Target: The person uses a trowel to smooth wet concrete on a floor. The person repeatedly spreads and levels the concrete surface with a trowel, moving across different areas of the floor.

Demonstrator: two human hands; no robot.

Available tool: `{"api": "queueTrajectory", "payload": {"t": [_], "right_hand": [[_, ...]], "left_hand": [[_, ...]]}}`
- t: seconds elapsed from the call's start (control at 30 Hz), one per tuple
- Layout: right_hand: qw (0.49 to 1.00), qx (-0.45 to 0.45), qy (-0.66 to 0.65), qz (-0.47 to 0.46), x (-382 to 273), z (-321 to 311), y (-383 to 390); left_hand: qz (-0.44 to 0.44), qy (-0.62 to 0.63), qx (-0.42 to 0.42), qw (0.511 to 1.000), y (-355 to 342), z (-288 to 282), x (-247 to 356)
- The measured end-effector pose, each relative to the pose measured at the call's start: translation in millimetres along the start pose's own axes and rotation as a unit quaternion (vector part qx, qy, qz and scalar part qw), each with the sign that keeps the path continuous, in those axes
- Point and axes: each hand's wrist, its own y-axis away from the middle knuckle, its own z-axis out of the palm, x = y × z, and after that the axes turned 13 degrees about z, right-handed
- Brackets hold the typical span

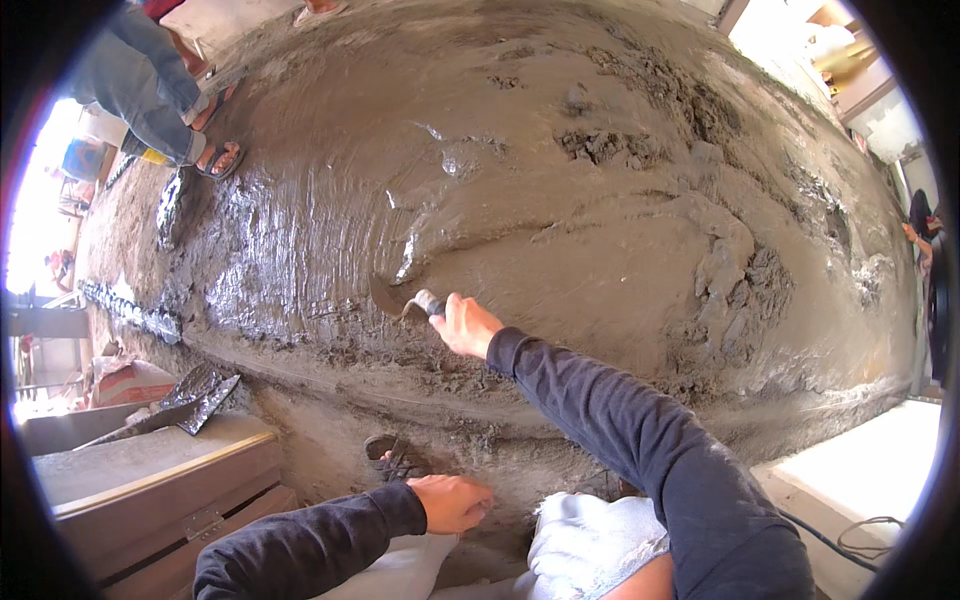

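My right hand [468,325] is closed around the dark handle of a trowel [388,298]. Its blade touches wet grey mortar [560,270] spread over the floor. Left of the blade the mortar is shiny and streaked; to the right it is smoother, with rough lumps farther off. My left hand [450,502] rests near my knee, fingers curled loosely together, holding nothing visible. A sandalled foot [390,455] shows just beyond it.
At far left another person [150,90] in jeans and sandals stands on the mortar. A shovel [190,400] lies on a wooden box [180,490] at near left. Someone's hand [915,238] shows at the right edge. A dark cable [830,545] lies at lower right.
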Motion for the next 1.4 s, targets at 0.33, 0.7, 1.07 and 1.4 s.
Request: {"api": "queueTrajectory", "payload": {"t": [0.33, 0.7, 1.07, 1.4], "right_hand": [[0.977, 0.170, -0.052, 0.121, 87.3, -95.1, -1.9], [0.883, 0.277, -0.236, 0.295, 243.6, -221.1, 78.8], [0.930, 0.279, -0.156, 0.181, 158.6, -150.6, 145.4], [0.979, 0.133, -0.084, 0.126, 138.8, -92.6, 115.1]], "left_hand": [[0.020, -0.074, -0.035, 0.996, -30.5, -25.7, 4.5], [0.063, -0.160, -0.085, 0.981, -62.4, -39.0, 10.1], [0.030, -0.131, -0.147, 0.980, -53.8, -33.9, -5.1], [0.064, -0.155, -0.132, 0.977, -79.8, -43.7, 12.2]]}}
